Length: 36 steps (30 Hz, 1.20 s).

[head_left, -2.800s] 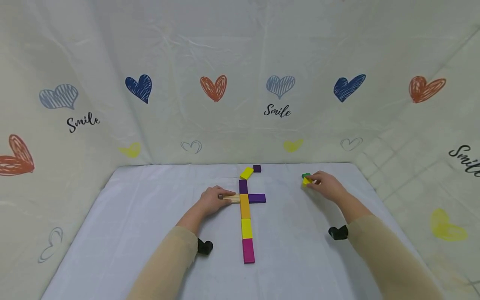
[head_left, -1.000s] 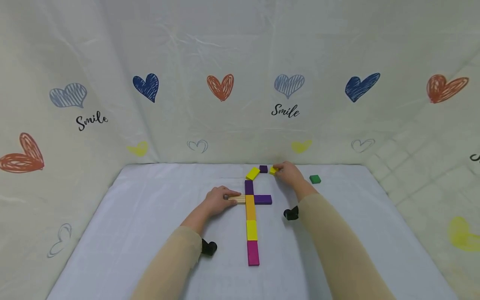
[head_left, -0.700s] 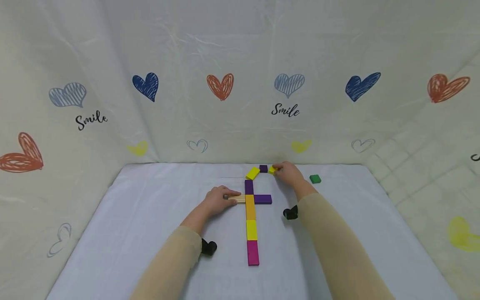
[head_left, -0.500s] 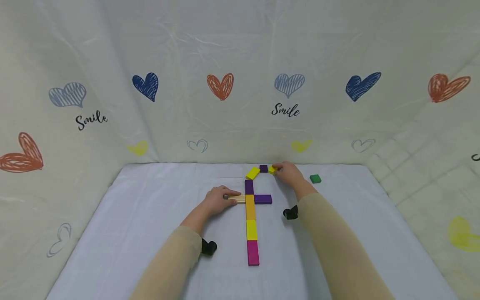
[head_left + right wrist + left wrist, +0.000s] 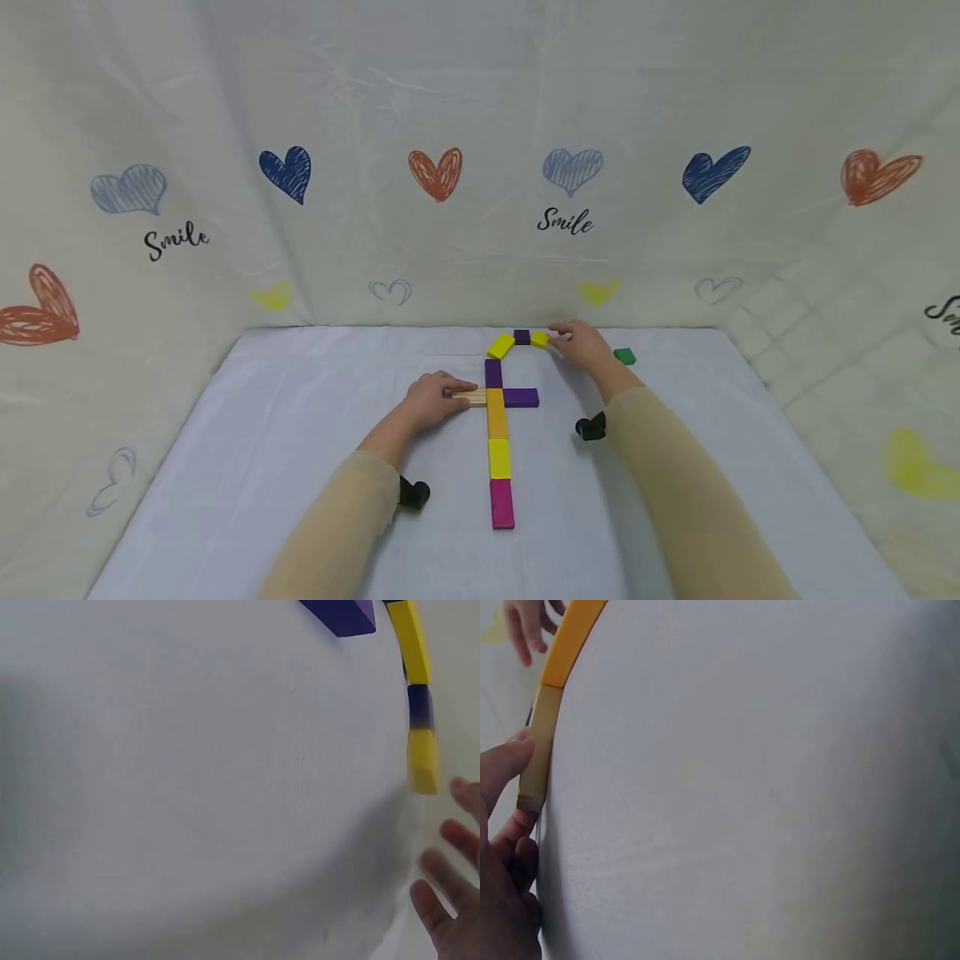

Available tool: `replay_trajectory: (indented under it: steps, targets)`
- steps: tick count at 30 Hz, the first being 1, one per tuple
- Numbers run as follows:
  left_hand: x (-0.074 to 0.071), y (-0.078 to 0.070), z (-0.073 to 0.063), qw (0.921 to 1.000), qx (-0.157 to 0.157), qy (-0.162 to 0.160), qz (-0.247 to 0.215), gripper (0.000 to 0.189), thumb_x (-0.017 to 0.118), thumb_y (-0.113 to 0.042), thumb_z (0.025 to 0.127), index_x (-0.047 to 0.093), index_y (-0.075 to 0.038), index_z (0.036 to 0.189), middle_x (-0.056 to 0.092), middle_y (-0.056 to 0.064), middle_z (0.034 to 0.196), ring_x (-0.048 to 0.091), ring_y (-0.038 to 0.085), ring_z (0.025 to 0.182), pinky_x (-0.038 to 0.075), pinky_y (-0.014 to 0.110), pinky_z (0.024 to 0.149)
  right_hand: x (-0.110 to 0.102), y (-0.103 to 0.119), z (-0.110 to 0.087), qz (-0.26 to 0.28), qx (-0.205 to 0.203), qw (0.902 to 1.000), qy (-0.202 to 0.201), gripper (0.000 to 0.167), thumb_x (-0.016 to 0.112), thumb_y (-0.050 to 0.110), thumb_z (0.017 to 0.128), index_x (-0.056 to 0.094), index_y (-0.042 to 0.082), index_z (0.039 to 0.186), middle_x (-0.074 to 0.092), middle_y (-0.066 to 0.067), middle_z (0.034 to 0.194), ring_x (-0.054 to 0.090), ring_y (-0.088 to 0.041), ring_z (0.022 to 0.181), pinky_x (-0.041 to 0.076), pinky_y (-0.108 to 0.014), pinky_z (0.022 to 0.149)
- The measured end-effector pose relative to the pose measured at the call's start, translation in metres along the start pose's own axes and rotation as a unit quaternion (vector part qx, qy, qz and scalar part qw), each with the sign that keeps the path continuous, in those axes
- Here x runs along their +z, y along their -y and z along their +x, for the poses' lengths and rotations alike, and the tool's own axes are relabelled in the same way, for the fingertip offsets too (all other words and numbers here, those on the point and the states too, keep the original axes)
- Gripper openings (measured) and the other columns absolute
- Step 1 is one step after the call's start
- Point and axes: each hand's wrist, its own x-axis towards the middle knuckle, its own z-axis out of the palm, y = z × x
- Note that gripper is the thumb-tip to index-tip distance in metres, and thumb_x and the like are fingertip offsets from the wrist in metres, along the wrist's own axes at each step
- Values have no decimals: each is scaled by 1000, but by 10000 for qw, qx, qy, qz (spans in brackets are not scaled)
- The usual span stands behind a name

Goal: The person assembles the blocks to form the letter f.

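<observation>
My left hand (image 5: 431, 400) pinches a bare-wood block (image 5: 476, 398) between thumb and fingers; its far end meets the orange block (image 5: 497, 414). At the back, my right hand (image 5: 585, 346) has its fingers spread beside a small yellow block (image 5: 539, 339). The right wrist view shows a gap between those fingertips and this yellow block (image 5: 424, 761). It touches a dark purple block (image 5: 522, 337), which adjoins a slanted yellow block (image 5: 501, 346). A purple block (image 5: 492, 373) stands above the orange one, and another purple block (image 5: 521, 397) extends right.
Below the orange block, a yellow block (image 5: 498, 458) and a magenta block (image 5: 502, 504) continue the column toward me. A green block (image 5: 625, 356) lies behind my right wrist. The white-covered table (image 5: 300, 433) ends at a printed cloth backdrop (image 5: 480, 250).
My right hand carried the small yellow block from beside the green block to the dark purple one, then let it go and drew slightly right. The left hand keeps its hold.
</observation>
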Motion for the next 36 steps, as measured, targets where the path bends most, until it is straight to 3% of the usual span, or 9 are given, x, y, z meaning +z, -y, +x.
replay_trajectory:
  steps: [9,19,28,36]
  targets:
    - [0,-1,-1,9999,39,-17,91,31,67,-39,94,68,-43,124,59,0,126,46,26,117,41,48,99,-21,-20,-16,-236,-342,9991,-102,43,63,29,98,59,17,140,56,-14,135,53,-33,114,47,-48,93]
    - [2,3,1,9999,-77,-80,62,31,69,-40,93,69,-43,123,58,0,125,46,25,115,42,48,98,-52,-49,-38,-491,-666,9964,-190,46,64,26,98,57,10,140,54,-17,135,52,-36,115,46,-52,91]
    - [1,6,1,9999,-8,-105,46,31,68,-39,93,69,-42,124,59,0,126,46,26,117,40,49,100,-77,-83,-56,-375,-384,9983,-235,47,62,29,98,56,9,141,50,-18,140,49,-38,117,45,-51,89]
    - [3,3,3,9999,71,-93,13,29,69,-39,93,69,-43,122,59,-1,123,47,25,113,41,47,97,-80,-99,-61,-531,-97,9985,33,41,59,21,100,57,11,139,49,-23,142,50,-41,119,45,-55,94]
